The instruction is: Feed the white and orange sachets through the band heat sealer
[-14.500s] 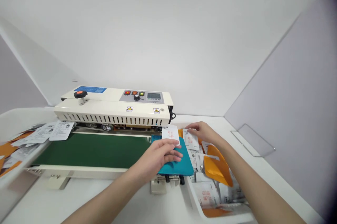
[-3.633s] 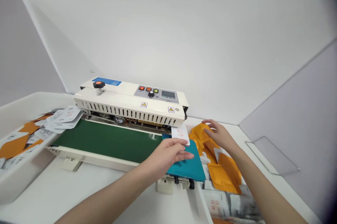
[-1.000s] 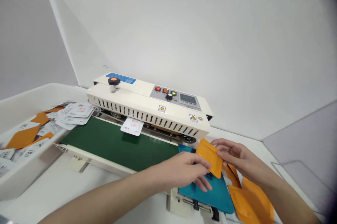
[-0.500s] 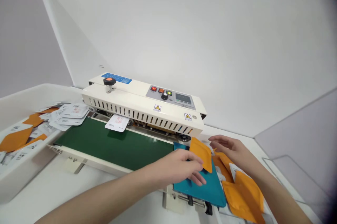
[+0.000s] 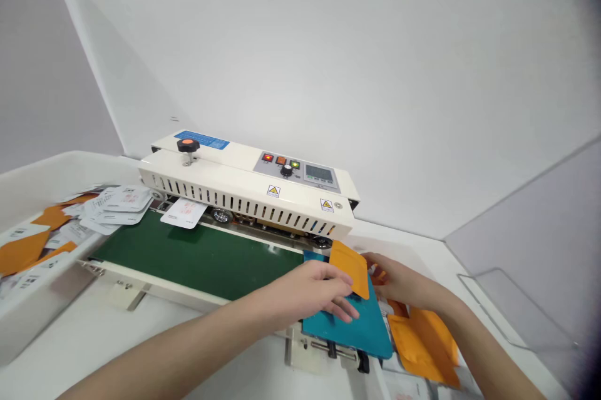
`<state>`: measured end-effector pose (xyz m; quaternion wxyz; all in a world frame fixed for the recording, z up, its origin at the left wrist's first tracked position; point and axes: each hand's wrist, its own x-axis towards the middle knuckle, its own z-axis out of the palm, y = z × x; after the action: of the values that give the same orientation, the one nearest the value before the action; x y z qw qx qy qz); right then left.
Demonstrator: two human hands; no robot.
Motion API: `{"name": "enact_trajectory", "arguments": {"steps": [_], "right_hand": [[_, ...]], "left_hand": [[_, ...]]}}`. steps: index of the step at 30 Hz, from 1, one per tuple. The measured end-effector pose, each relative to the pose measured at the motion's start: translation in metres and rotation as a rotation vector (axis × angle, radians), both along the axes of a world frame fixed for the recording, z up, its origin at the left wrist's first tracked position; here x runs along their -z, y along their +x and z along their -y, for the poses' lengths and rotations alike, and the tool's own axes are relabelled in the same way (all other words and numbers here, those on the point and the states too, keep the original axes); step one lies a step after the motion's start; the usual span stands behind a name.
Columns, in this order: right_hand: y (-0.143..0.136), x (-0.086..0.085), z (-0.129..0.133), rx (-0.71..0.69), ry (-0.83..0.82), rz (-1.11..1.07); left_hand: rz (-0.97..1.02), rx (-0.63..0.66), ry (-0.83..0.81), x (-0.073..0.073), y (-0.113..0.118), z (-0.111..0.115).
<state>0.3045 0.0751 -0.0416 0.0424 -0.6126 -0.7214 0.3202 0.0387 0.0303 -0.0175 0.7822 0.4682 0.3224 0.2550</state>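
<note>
Located orange pouch (image 5: 353, 267) over teal plate (image 5: 359, 328), at the right end of cream sealing machine (image 5: 248, 178); could not tell depth of entry. Logged left hand (image 5: 317, 292) with fingers loosely spread, one laid on the pouch's lower left edge; could not tell pinch from plain touch. Logged right hand (image 5: 406, 282) with fingers curled just beyond the same pouch, over right bin (image 5: 378, 382); could not tell grip, with tips partly hidden.

Found in the right bin loose orange pouches (image 5: 425, 350), with white printed packets (image 5: 404, 385) lower down. Found in left bin (image 5: 51, 318) a mixed heap of white packets and orange pieces (image 5: 23, 251), plus a fanned stack (image 5: 124, 200) next to the belt's left end.

Noted thin, smooth pouch walls with rounded corners. Noted white packet (image 5: 183, 213) over smooth green belt (image 5: 201, 256), tucked under the slotted housing. Noted glossy plate, black knob (image 5: 188, 145), lit control panel (image 5: 295, 169). Saw bent wire frame (image 5: 528, 345) near the right wall, on white worktop (image 5: 258, 378). Recorded left forearm across the belt's near edge, right forearm across the right bin, blocking view of contents.
</note>
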Motion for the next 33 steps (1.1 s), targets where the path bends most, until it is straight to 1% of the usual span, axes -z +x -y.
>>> {"name": "enact_trajectory", "arguments": {"steps": [3,6,9,13,18,22,24,28,33], "right_hand": [[-0.006,0.001,-0.001,-0.035,0.059,0.092],[-0.005,0.006,-0.003,-0.053,0.076,0.133],[0.000,0.012,-0.006,-0.021,0.088,0.106],[0.003,0.015,-0.010,0.018,0.150,0.074],[0.005,0.016,-0.014,-0.012,0.144,0.027],[0.006,0.018,-0.014,-0.035,0.140,-0.005],[0.006,0.018,-0.014,-0.034,0.127,-0.010],[0.004,0.016,-0.013,-0.045,0.124,-0.005],[0.002,0.012,-0.013,-0.051,0.127,0.007]], "left_hand": [[0.015,0.008,0.003,0.003,0.001,-0.001],[0.019,0.003,0.007,0.004,0.001,-0.001],[0.018,0.003,0.008,0.002,0.000,0.000],[0.017,-0.002,0.002,0.001,0.001,0.000],[0.029,-0.013,0.002,0.006,0.001,-0.001],[0.031,-0.058,-0.038,0.008,0.002,0.001],[0.028,-0.091,-0.040,0.006,0.002,0.003],[0.043,-0.155,-0.069,-0.004,0.000,0.009],[0.106,-0.257,-0.132,-0.013,-0.010,0.015]]}}
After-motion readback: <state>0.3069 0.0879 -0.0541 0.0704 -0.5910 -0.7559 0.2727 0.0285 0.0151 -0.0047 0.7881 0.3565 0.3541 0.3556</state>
